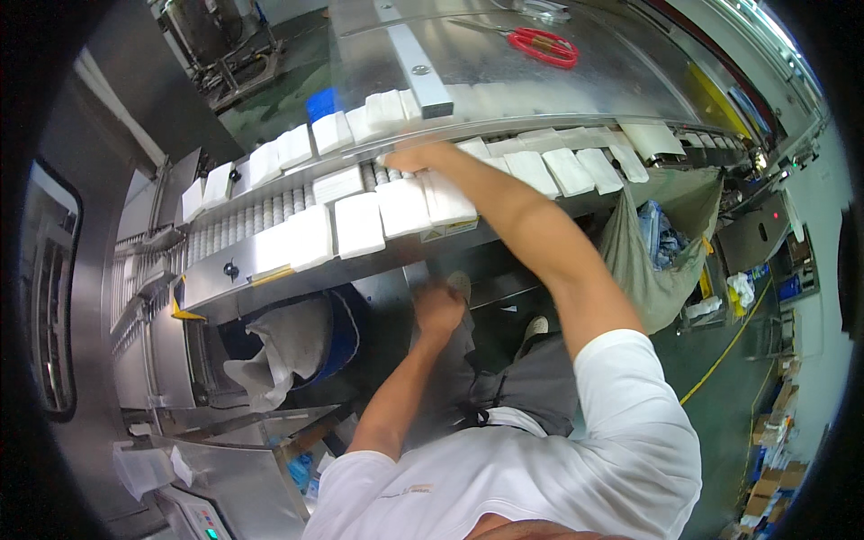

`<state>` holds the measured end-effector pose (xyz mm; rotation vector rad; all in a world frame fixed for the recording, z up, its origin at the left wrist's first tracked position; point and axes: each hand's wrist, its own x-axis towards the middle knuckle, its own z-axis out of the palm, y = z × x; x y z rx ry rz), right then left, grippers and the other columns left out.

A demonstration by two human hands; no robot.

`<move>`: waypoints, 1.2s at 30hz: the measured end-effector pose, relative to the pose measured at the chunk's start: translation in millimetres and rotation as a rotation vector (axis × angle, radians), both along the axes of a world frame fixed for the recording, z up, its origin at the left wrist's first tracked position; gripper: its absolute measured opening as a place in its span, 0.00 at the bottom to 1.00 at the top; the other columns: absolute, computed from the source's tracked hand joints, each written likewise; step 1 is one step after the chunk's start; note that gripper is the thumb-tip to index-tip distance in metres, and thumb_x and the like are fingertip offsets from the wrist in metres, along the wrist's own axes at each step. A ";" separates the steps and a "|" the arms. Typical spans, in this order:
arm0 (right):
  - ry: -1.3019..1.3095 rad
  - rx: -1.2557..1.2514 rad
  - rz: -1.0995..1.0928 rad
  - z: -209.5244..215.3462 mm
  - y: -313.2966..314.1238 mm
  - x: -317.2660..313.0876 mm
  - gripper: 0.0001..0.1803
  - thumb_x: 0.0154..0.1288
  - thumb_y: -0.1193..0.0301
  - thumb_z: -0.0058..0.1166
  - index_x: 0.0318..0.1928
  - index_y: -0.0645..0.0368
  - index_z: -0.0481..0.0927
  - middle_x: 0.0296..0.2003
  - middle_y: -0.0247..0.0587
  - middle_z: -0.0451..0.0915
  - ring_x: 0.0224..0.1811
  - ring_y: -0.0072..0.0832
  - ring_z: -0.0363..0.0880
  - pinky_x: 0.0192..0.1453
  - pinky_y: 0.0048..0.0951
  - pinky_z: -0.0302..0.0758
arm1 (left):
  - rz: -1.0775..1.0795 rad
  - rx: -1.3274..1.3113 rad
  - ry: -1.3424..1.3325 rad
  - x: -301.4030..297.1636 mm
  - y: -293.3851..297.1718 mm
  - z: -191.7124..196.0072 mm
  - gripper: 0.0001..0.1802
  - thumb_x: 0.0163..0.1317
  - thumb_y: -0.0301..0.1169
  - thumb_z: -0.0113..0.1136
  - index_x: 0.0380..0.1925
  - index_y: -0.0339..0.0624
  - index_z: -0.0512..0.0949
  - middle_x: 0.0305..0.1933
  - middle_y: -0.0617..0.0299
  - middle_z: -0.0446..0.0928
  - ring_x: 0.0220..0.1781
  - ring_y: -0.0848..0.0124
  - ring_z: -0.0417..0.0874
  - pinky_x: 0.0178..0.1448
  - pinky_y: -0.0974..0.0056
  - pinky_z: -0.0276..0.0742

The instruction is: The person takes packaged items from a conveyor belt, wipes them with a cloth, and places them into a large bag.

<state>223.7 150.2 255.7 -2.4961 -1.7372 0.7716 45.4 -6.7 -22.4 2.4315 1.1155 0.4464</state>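
Observation:
My right hand (407, 158) reaches over the roller conveyor (281, 209), under the edge of the clear cover. Its fingers bend down toward the rollers beside a flat white folded pad (337, 184); the fingertips are blurred and partly hidden. On the near metal ledge lies a row of similar white pads (360, 225), close beneath my right wrist. More white pads (266, 164) rest along the far ledge. My left hand (439, 308) hangs lower, in front of the conveyor and above my leg. Its fingers look curled in, with nothing visible in them.
Red-handled scissors (543, 49) lie on the cover. A blue bin (340, 335) with a pale liner stands below the conveyor at left. A cloth sack (641, 261) hangs at right. A metal bar (416, 63) crosses the cover above my right hand.

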 end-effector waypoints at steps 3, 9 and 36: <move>0.026 0.011 -0.113 -28.1 25.1 -4.2 0.28 0.69 0.50 0.53 0.55 0.60 0.87 0.61 0.51 0.82 0.65 0.47 0.80 0.68 0.44 0.77 | -0.008 0.004 -0.002 0.6 1.0 -1.3 0.18 0.61 0.40 0.59 0.40 0.35 0.83 0.46 0.43 0.83 0.50 0.43 0.83 0.56 0.41 0.77; 0.054 0.036 -0.128 -52.4 40.7 7.3 0.24 0.65 0.56 0.54 0.49 0.63 0.89 0.49 0.53 0.88 0.52 0.46 0.87 0.58 0.46 0.81 | 0.013 0.017 -0.018 -7.7 4.7 -1.9 0.18 0.60 0.40 0.60 0.39 0.36 0.84 0.45 0.44 0.83 0.49 0.43 0.83 0.56 0.40 0.76; 1.228 0.601 -0.344 2.8 -54.1 -12.6 0.15 0.73 0.69 0.62 0.54 0.63 0.82 0.48 0.42 0.84 0.47 0.30 0.85 0.54 0.37 0.88 | 0.009 -0.154 0.059 -2.6 -0.4 28.8 0.17 0.61 0.37 0.58 0.43 0.36 0.84 0.46 0.42 0.82 0.49 0.42 0.82 0.54 0.43 0.79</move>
